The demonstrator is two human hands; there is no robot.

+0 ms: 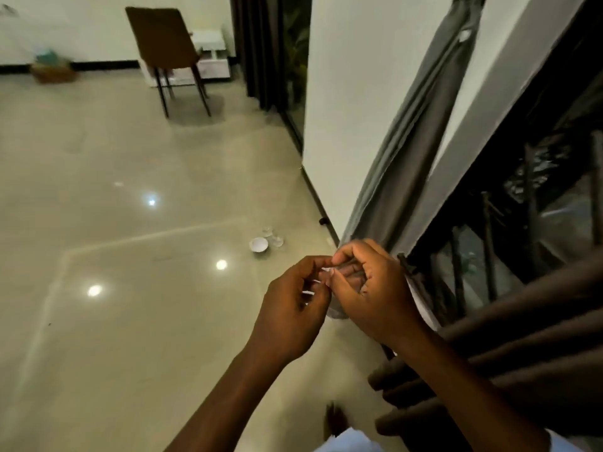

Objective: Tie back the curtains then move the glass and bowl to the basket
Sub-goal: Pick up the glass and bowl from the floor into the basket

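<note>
Head view, from where the person stood by the window, showed both hands brought together just in front of the grey curtain (411,151), which hung gathered into a narrow bundle against the white wall (342,109), presumably drawn in so that a tie could go round it. The left hand (290,305) had its fingers curled inward, and its thumb and forefinger seemed to pinch something thin and pale, likely the end of a tie-back, though it was too small and blurred for me to be sure. The right hand (368,288) was curled too, fingertips meeting the left's, and appeared to pinch the same strip; what lay inside its palm I could not tell. A darker brown curtain (522,337) lay bunched under the right forearm, pushed aside toward the barred window (538,207). I judged the tying step unfinished. The bowl (258,245) sat on the tiled floor (130,223) near the wall's foot, with what looked like glass (277,240) just beside it, both untouched and out of the way of the feet. The basket (54,71) waited well apart at the far wall, left of a brown chair (166,44).
</note>
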